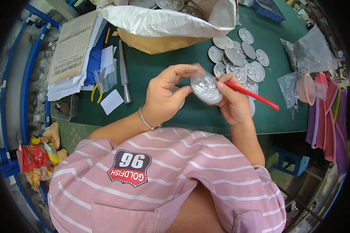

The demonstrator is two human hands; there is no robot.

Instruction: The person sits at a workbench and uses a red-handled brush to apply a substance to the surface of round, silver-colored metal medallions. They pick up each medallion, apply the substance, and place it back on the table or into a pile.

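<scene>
Above the table's near edge, a silvery round medallion (206,88) with a raised pattern is held between my hands, slightly smeared by motion. My left hand (165,91) grips its left rim between thumb and forefinger, the forefinger blurred at its tip. On the other side, my right hand (235,100) pinches the medallion's right edge. A slim red stick-like tool (256,96) also sits in the right hand, slanting down to the right; its inner tip is hard to make out. Beyond that hand lies a loose pile of similar medallions (254,72), some with plain faces up.
A white-lined sack (163,23) of metal discs stands at the back. Left are papers (72,50), a half-round metal file (124,73), yellow-handled pliers (97,93) and a white card (112,102). Right are plastic bags (313,48), a pink cup (306,89) and a blue stool (291,161).
</scene>
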